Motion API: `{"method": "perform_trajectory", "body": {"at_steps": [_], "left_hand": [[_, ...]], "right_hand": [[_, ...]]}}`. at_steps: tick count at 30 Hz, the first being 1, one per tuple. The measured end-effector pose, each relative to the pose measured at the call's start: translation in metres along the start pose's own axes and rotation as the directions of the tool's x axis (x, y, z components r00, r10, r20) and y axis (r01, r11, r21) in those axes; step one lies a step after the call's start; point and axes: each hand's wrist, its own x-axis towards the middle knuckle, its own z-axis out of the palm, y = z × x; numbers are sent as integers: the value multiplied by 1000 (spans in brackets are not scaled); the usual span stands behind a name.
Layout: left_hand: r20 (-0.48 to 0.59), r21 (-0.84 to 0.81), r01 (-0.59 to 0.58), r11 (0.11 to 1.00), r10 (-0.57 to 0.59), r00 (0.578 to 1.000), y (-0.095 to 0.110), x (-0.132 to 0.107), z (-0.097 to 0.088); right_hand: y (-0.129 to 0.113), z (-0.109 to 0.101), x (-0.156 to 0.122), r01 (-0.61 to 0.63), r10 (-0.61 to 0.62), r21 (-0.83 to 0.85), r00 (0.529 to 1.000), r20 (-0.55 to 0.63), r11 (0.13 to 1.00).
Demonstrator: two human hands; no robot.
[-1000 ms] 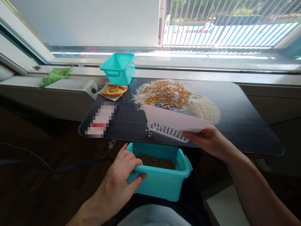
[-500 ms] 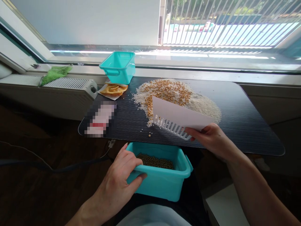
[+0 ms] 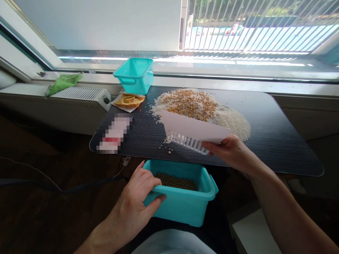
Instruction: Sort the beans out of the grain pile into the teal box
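My left hand [image 3: 141, 195] is closed over the near left rim of a turquoise plastic bin [image 3: 180, 208], with the thumb outside and the fingers over the edge. Inside the bin lies a layer of brownish-green round grains [image 3: 176, 181]. My right hand [image 3: 229, 150] grips a white slotted plastic piece [image 3: 194, 127] by its right end. That piece is tilted, its row of slots along the lower edge, above the table's front part. Behind it spreads a pile of white rice [image 3: 234, 121] with yellow round peas or beans [image 3: 194, 102] on top, partly hidden by the slotted piece.
A second turquoise bin [image 3: 136, 76] stands at the table's back left. Near it a folded yellow-orange item [image 3: 129, 100] lies on white paper. A blurred-out flat item [image 3: 114, 134] is at the left of the dark table [image 3: 280, 141]. A green cloth [image 3: 65, 84] hangs on the radiator [image 3: 79, 94].
My right hand has moved the slotted piece a little to the left, along the near side of the pile. My left hand stays on the bin's rim.
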Motion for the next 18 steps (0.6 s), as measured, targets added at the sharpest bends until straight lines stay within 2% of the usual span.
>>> {"method": "perform_trajectory", "body": {"at_steps": [5,9,12,18], "left_hand": [[-3,-6,2,1000,-2,1000,0,-1,0],[9,-13,10,1000,-10,1000,0,-1,0],[10,-15,12,1000,-12,1000,0,0,0],[-2,-12,4,1000,-4,1000,0,0,-1]], "right_hand": [[-7,5,8,34,-35,-35,999,-6,999],[-9,-1,4,34,-33,-37,999,39,999],[-10,-5,1,18,-17,-43,999,30,999],[-9,3,9,56,-54,-20,995,83,998]]}}
